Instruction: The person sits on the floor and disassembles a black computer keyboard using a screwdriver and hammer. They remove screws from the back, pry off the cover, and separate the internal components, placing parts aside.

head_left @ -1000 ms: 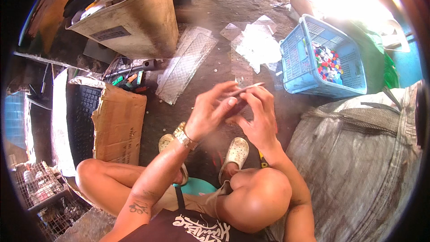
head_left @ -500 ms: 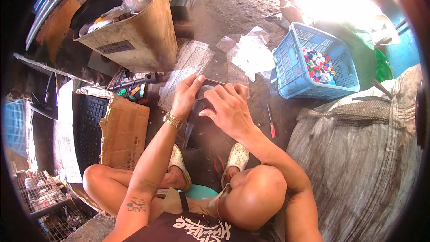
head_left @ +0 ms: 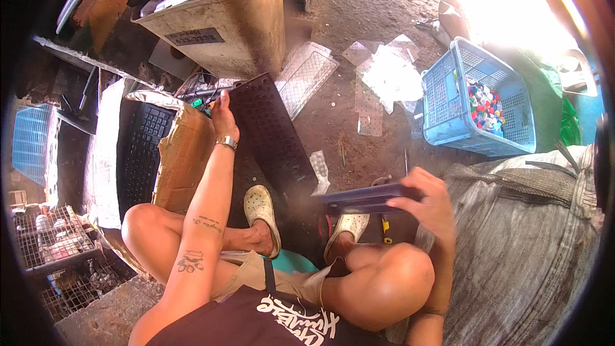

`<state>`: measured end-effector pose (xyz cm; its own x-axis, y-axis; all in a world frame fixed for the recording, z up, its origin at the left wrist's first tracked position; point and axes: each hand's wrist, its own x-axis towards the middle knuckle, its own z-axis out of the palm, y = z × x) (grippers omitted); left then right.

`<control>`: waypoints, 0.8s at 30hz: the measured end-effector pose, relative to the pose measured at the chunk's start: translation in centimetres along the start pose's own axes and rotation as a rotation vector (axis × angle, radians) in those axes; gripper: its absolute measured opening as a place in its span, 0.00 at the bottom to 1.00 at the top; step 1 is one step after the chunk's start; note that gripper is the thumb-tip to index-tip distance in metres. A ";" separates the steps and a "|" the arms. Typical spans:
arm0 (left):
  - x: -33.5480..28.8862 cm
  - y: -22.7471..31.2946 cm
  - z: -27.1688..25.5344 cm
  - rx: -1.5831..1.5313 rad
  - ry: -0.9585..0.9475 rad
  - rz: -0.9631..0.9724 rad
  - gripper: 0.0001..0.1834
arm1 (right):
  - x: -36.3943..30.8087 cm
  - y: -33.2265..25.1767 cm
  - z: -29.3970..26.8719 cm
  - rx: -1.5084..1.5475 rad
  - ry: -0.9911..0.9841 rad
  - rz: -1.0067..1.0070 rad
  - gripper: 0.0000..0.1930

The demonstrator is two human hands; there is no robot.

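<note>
My left hand [head_left: 224,118] is closed on the upper left edge of a dark keyboard panel [head_left: 272,131], which has rows of small round marks and slants down toward my feet. On the right, my right hand [head_left: 426,202] grips the end of a long dark plastic keyboard cover [head_left: 365,198], seen nearly edge-on and blurred at its far end. The two pieces are apart at their upper ends; whether they touch near my feet I cannot tell. A small pale crumpled sheet [head_left: 320,172] lies beside the panel's lower edge.
At left stands a cardboard box [head_left: 182,154] with black keyboards [head_left: 146,147]. A dirty bin [head_left: 224,41] is beyond it. Clear plastic sheets [head_left: 387,77] lie ahead. A blue crate [head_left: 442,96] of colourful caps and a large woven sack [head_left: 519,237] flank my right. A yellow-and-black tool [head_left: 385,227] lies by my right shoe.
My hands were close together in front of me and have moved apart. The dark panel now shows in my left hand, and my right hand has swung right and nearer with the cover.
</note>
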<state>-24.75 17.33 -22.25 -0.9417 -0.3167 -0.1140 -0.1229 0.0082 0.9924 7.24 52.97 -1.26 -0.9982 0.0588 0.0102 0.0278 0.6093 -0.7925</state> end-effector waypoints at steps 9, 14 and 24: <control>-2.1 -5.7 -4.5 -0.064 -0.316 -0.205 0.33 | -6.9 0.2 -3.1 0.163 0.531 0.102 0.12; -7.3 -8.4 -4.3 -0.078 -0.259 -0.598 0.29 | -5.7 4.3 4.4 -0.086 0.385 -0.087 0.12; -13.1 -14.3 -2.4 0.149 -0.179 -0.983 0.39 | -16.0 19.3 15.7 -0.314 0.287 -0.281 0.15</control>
<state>-9.93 19.07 -34.85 -0.4338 -0.0997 -0.8955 -0.8960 -0.0572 0.4404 22.88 51.35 -26.33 -0.9160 0.0469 0.3984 -0.1806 0.8387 -0.5138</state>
